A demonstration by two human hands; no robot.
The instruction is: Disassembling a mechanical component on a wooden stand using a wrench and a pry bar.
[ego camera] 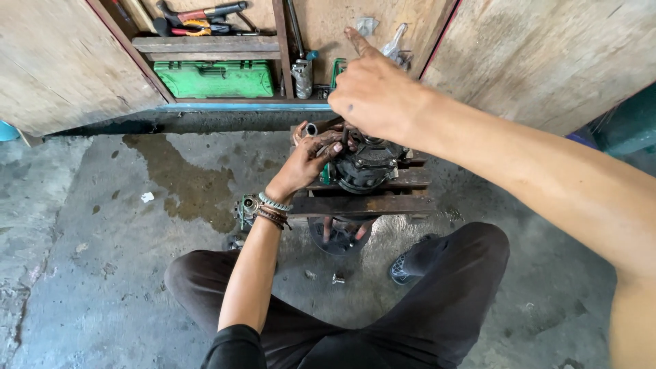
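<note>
A person sits cross-legged on a stained concrete floor (102, 260). The left hand (311, 157), greasy, fingers curled, grips the side of a dark metal engine part (369, 164) resting on a low rusty stand (369, 203). The right hand (376, 92) hovers over its top, forefinger raised, remaining fingers curled; what they pinch is hidden. The part looks heavy, rigid and oily, best held by its solid casing. Behind, a green toolbox (215, 78) and pliers (201, 19) sit on wooden shelves.
</note>
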